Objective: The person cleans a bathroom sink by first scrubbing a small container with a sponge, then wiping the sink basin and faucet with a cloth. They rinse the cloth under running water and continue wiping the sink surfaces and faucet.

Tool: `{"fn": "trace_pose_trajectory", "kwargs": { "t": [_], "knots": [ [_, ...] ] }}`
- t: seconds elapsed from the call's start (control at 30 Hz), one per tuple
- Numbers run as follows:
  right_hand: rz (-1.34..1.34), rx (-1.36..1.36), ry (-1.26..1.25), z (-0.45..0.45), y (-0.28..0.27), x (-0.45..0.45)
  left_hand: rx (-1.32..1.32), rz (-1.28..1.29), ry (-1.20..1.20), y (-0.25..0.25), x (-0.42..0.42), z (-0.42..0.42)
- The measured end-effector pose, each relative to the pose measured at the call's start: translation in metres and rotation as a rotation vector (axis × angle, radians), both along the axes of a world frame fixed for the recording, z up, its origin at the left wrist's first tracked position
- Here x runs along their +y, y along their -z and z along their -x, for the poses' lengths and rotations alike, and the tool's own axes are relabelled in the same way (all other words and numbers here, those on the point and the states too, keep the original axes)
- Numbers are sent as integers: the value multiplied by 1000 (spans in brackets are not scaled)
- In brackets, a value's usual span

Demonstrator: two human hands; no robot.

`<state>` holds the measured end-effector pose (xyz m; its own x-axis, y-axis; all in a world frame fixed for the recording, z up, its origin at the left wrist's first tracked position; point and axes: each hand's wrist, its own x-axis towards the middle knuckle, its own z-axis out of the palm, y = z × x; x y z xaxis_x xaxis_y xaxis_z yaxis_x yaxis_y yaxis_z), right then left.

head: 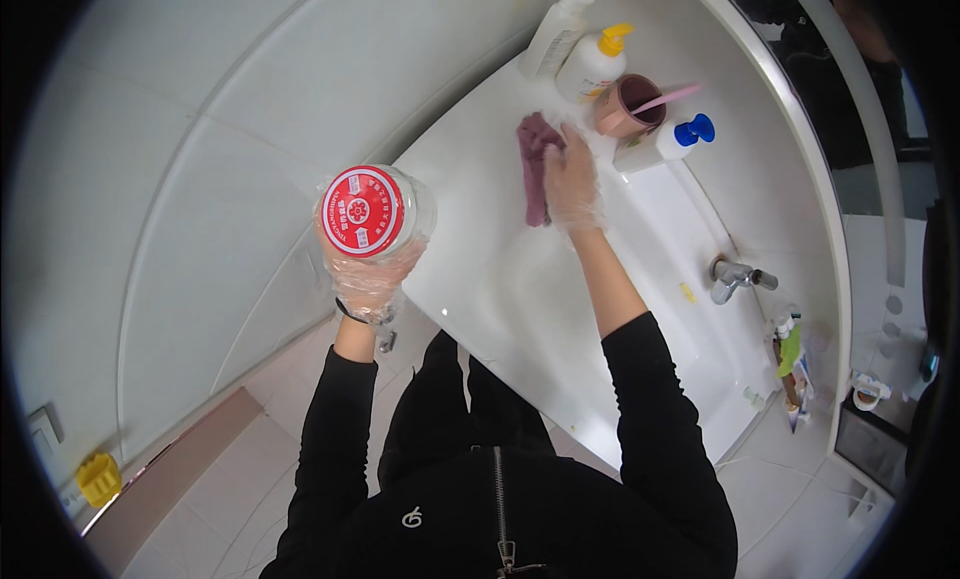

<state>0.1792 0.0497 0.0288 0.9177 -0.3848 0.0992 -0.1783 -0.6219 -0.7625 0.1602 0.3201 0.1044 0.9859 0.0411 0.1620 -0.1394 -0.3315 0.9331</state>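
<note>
My left hand (371, 279), in a clear plastic glove, grips a clear jar (417, 207) with a red printed lid (361, 211). The jar is held up off the left edge of the white washbasin (480, 279). My right hand (574, 181), gloved the same way, lies on the basin's far ledge with its fingers against a purple cloth (533, 174). The cloth is bunched and lies flat on the white surface, extending left of the fingers. Whether the fingers pinch it or only press it down is hard to see.
Beyond my right hand stand a white bottle (553, 42), a yellow-pump bottle (591, 65), a pink cup (617, 110) with a pink toothbrush (667, 97), and a blue-pump bottle (651, 147). A chrome faucet (727, 279) is at right. A tiled wall (225, 166) borders the left.
</note>
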Motion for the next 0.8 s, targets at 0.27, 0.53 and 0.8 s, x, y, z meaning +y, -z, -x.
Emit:
{"fn": "trace_pose_trajectory", "kwargs": {
  "t": [0.27,0.53,0.8],
  "knots": [
    [664,-181,-29,-25,38,20,-31,-76,34,11,1,-3],
    [201,-314,-808,21,38,113,-20,22,108,24,-14,-31],
    [-54,-451,-1145,115,25,102,-109,43,241,55,-51,-62]
  ]
}}
